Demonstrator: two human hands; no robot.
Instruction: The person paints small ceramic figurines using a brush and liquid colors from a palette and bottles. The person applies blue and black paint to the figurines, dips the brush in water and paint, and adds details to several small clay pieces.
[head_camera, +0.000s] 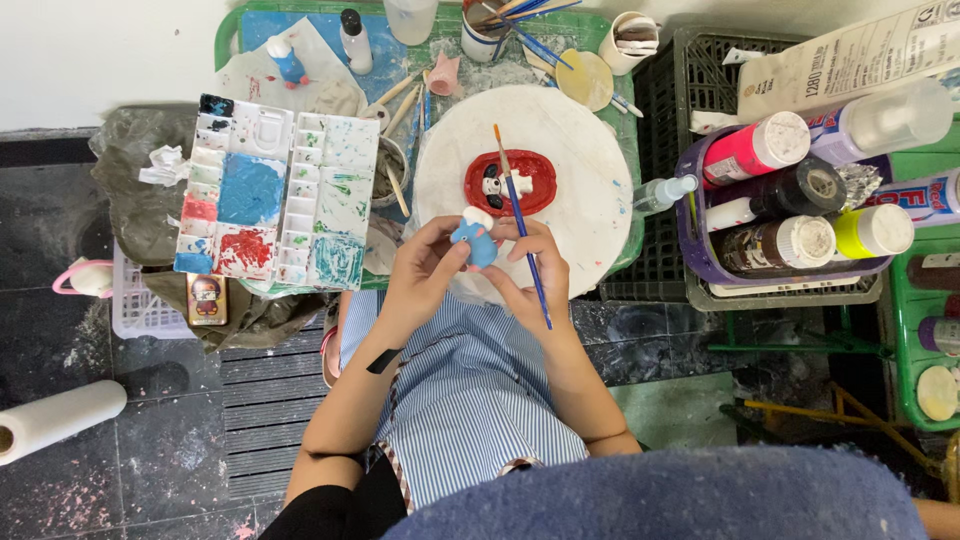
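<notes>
Small figurine (475, 240): blue body, white top, held upright above the near edge of the round white surface (580, 190). Thin brush (520, 222): blue handle, orange far end, angled far-left to near-right.

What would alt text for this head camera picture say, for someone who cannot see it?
Seen from above, a person's left hand holds a small blue and white figurine while the right hand grips a blue paintbrush. Beyond lie a round white board bearing a red painted piece, a stained paint palette and a basket of paint bottles.
</notes>
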